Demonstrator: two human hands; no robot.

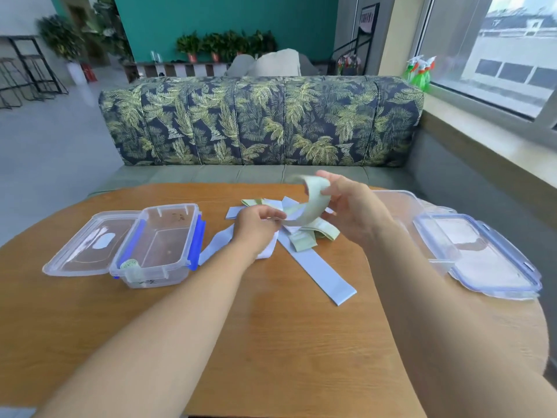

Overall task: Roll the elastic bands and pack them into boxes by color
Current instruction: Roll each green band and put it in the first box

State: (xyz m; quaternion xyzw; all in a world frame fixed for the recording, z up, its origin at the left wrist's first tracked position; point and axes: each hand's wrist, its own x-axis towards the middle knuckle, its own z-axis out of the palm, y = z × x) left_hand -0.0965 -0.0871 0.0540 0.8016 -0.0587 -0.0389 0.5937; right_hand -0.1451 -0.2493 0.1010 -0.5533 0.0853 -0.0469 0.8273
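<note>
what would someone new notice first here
The left hand and the right hand hold a pale green band curved in the air above the table. Under them lies a loose pile of blue and green bands. At the left stands an open clear box with one rolled green band in its near corner.

A: Colours at centre frame?
B: Pale green band (313, 203); light blue band (316, 267) below it; table (271, 342) orange-brown, wood-grained.
A: Elsewhere?
B: Left, clear box (156, 245), blue-clasped; above, sofa (262, 122) navy with yellow-green palm leaves; wall (226, 22) teal.
</note>
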